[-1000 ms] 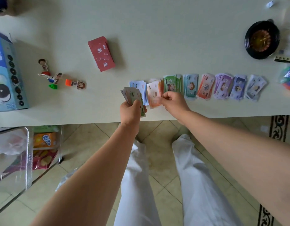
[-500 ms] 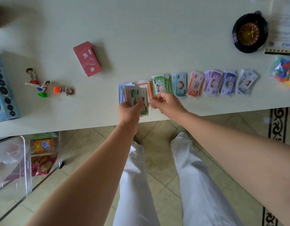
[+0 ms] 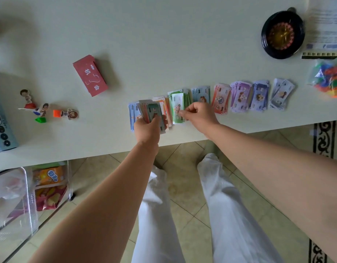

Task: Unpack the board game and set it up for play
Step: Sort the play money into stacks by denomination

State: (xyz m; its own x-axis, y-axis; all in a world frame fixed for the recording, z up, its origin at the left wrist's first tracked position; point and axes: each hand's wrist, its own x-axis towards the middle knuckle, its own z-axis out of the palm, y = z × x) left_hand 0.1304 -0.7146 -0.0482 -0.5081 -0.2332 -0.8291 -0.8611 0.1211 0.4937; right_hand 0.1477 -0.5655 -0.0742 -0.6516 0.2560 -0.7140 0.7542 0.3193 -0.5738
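Left hand (image 3: pixel 147 130) fingers grip a banknote wad (image 3: pixel 152 112); beside the wad, right hand (image 3: pixel 200 114) fingers pinch a green banknote (image 3: pixel 177 107).

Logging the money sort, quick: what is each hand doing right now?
Left hand: grips a stack of play money.
Right hand: pinches one green note at the green pile.

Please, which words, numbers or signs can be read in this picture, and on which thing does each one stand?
"机", "?" and "会": white, on the red card deck.
On the banknotes: printed numbers, too small to read.
On the printed sheet: text blurred, unreadable.
On the orange snack bag: white characters, too blurred to read.
On the blue game box: no readable text.
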